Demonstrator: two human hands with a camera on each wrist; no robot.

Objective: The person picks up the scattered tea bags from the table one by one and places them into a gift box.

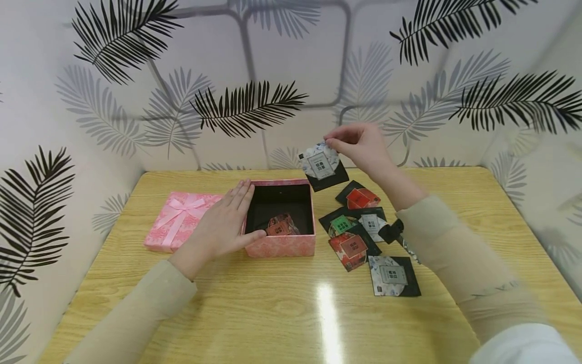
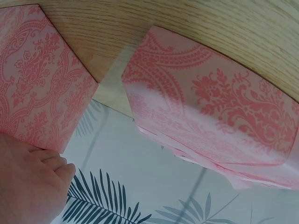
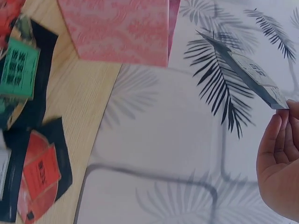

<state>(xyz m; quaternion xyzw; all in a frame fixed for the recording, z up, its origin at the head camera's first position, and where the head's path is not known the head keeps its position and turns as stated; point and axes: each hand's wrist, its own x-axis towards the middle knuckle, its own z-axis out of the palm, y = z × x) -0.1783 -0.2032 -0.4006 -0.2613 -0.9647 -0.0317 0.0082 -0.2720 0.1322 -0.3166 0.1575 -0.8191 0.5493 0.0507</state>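
My right hand (image 1: 364, 151) pinches a flat square tea sachet (image 1: 324, 167) by its upper corner, raised behind the box. It has a pale floral print over a black lower part; in the right wrist view the sachet (image 3: 252, 72) appears nearly edge-on. My left hand (image 1: 223, 222) rests on the left rim of a pink patterned box (image 1: 281, 247), fingers straight along it and thumb across the front corner. Inside the box's dark interior lies a red-and-black sachet (image 1: 279, 227). In the left wrist view, the left hand's fingertips (image 2: 65, 170) lie at the box edge.
A pink lid with a ribbon bow (image 1: 182, 217) lies left of the box. Right of it several sachets overlap, among them a green-labelled one (image 1: 342, 224) and a red one (image 1: 361, 197). A floral sachet (image 1: 393, 275) lies nearest me. A leaf-patterned wall (image 1: 291, 60) stands behind the table.
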